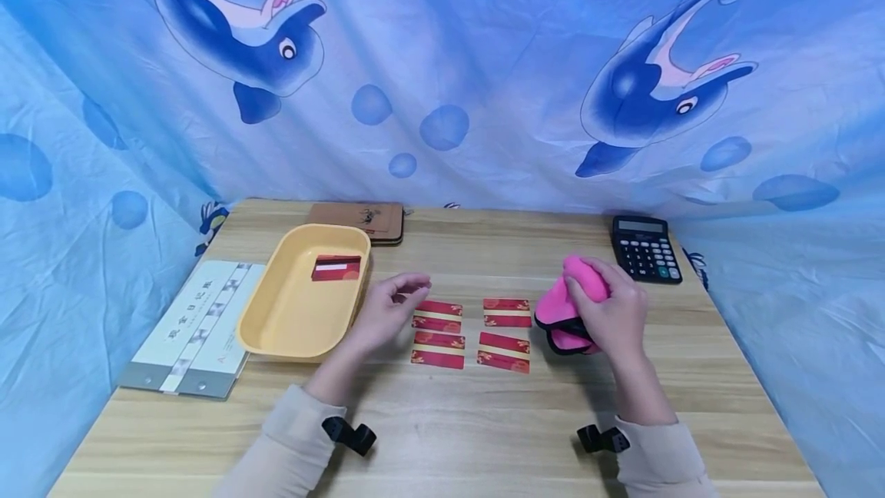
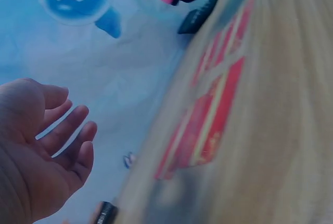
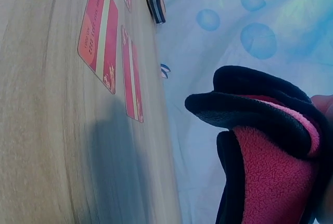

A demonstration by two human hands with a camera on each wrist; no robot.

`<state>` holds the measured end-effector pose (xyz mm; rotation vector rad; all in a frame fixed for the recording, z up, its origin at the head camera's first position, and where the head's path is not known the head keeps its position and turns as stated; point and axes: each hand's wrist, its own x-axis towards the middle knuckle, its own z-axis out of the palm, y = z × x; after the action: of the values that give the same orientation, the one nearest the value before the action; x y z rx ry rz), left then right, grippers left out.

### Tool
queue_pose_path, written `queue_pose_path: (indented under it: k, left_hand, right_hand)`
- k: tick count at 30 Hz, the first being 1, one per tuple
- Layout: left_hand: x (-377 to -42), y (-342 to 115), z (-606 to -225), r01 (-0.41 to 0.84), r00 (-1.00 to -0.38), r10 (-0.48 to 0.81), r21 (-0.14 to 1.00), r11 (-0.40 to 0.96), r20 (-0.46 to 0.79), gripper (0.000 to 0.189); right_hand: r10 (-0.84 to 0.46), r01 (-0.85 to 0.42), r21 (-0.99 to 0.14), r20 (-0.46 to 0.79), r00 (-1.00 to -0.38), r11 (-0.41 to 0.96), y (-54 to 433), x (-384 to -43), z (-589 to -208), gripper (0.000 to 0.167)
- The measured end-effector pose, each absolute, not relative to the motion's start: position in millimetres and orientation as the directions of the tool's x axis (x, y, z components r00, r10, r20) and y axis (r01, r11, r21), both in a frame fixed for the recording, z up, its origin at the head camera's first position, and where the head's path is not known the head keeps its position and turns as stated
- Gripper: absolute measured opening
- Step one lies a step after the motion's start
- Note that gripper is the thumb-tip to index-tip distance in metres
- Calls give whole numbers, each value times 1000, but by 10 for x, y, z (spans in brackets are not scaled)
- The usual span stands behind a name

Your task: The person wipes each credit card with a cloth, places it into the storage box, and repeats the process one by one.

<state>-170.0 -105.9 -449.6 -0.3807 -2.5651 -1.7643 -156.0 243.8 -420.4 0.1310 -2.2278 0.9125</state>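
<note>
My right hand (image 1: 615,317) grips a bunched pink fleece cloth with black edging (image 1: 570,302) above the table, right of the cards. Its folded layers and black border show close up in the right wrist view, where the cloth (image 3: 278,177) hides most of the hand. My left hand (image 1: 390,306) hovers by the left cards with loosely bent fingers and holds nothing; in the left wrist view the palm (image 2: 41,151) shows bare. Red cards with a pale stripe lie in two columns: upper left (image 1: 437,316), lower left (image 1: 439,350), upper right (image 1: 507,313) and lower right (image 1: 504,352).
Left of my left hand stands a yellow tray (image 1: 297,313) with red cards (image 1: 336,268) inside. A white-and-grey ledger book (image 1: 197,325) lies beside it. Behind the tray is a brown wallet-like case (image 1: 383,223); a black calculator (image 1: 646,249) sits at the back right. A blue dolphin curtain surrounds the table.
</note>
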Motion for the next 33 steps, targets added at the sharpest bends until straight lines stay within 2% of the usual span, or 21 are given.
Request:
queue_pose_path:
  k: [5,10,13,20,25,30,33]
  left_hand:
    - [-1745,-1030,-4747,177,-973,208,905,387,101,34]
    - [-1773,-1034,-4936,75,-979,200,860,504,-32,60]
    - [-1778,-1043,-4989,101,-972,229,811,576,-42,69]
    - [-1807,-1042,-5009,225,-954,297,740,634,35,73]
    - [-1857,-1010,-4957,208,-954,300,716,666,-2,76]
    - [-1879,-974,-4909,185,-950,303,663,726,-67,67]
    - [-1878,-967,-4904,185,-953,298,661,727,-60,62]
  right_hand:
    - [133,-369,-566,658,-742,737,2437,-1572,-4232,36]
    - [91,-386,-561,643,-760,732,2437,-1557,-4268,39]
    - [57,-407,-552,641,-765,728,2440,-1551,-4286,40]
    - [34,-431,-532,657,-753,729,2445,-1551,-4313,41]
    - [23,-449,-532,662,-749,718,2424,-1552,-4303,40]
    - [-3,-476,-521,672,-741,708,2399,-1559,-4310,39]
    - [-10,-484,-513,678,-735,709,2398,-1568,-4329,39]
